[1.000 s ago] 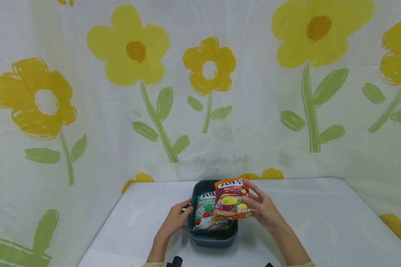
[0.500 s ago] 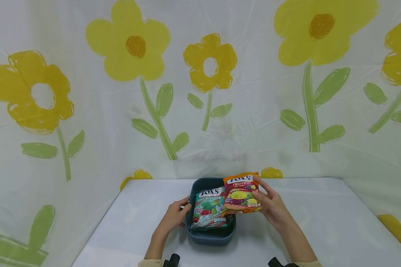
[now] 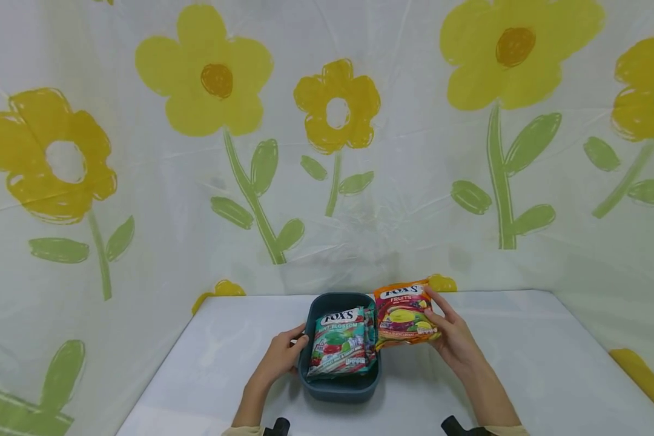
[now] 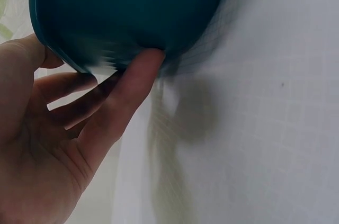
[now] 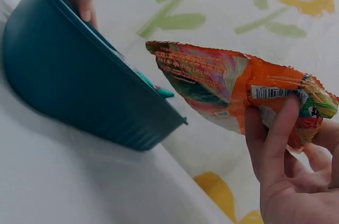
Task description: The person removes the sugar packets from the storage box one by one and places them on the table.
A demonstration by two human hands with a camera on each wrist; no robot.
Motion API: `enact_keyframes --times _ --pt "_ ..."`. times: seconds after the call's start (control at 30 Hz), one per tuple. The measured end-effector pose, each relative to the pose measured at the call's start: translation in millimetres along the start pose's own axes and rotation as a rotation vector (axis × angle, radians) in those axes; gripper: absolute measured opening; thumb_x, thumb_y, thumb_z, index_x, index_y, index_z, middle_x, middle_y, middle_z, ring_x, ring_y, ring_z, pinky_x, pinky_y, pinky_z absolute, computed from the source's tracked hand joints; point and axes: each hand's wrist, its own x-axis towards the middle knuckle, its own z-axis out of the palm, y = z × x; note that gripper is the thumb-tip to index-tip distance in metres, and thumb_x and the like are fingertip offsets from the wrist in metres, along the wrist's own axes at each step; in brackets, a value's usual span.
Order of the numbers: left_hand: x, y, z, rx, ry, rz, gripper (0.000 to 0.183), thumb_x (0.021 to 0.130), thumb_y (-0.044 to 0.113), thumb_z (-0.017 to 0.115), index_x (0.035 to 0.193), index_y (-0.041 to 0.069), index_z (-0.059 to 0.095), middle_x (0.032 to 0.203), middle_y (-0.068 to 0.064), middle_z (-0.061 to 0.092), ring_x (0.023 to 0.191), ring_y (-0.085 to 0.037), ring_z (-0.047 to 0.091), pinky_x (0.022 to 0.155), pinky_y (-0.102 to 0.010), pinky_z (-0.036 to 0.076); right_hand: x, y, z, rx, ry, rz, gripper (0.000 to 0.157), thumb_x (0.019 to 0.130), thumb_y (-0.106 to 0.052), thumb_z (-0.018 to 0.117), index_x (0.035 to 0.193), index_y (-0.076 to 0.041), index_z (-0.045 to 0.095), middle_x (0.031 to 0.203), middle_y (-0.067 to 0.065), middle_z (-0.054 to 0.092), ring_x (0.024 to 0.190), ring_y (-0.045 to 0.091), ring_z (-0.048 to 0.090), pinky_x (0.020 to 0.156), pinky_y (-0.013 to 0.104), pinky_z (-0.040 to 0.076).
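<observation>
A dark teal plastic tub [image 3: 339,395] stands on the white table. My left hand [image 3: 278,356] grips its left side, the thumb [image 4: 135,83] against the wall in the left wrist view. Inside lies a green Fox's Mint Blossom candy bag [image 3: 338,344], with another green bag [image 3: 370,330] partly hidden beside it. My right hand [image 3: 458,339] holds an orange and red Fox's Fruits candy bag [image 3: 405,313] by its right edge, just right of the tub's rim. In the right wrist view, fingers press the back of that bag [image 5: 212,81], near the barcode.
White tabletop [image 3: 528,357] extends to both sides of the tub. Behind and around the table hangs a pale curtain [image 3: 414,236] printed with yellow flowers and green stems.
My right hand has carried the orange candy bag rightward, from over the tub to beside its rim. More of the green bags shows. My left hand stays on the tub.
</observation>
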Motion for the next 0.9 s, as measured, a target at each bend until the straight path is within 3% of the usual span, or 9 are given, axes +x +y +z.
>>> enact_keyframes --times 0.57,0.9 --pt "1.7 -5.1 1.1 0.007 -0.015 -0.015 0.051 0.103 0.027 0.048 0.147 0.003 0.042 0.127 -0.021 0.06 0.082 -0.018 0.06 0.05 -0.032 0.058 2.5 0.3 -22.9 0.1 0.082 0.061 0.054 0.097 -0.038 0.058 0.146 -0.049 0.037 0.147 -0.008 0.03 0.106 0.006 0.059 0.088 0.019 0.056" --pt "0.3 0.3 1.6 0.023 0.0 0.001 0.048 0.103 0.026 0.047 0.147 0.005 0.044 0.122 -0.019 0.062 0.081 -0.018 0.06 0.05 -0.034 0.059 8.3 11.3 -26.6 0.051 0.064 0.054 0.054 0.1 -0.039 0.054 0.149 -0.046 0.033 0.155 -0.005 0.025 0.105 0.004 0.061 0.088 0.02 0.057"
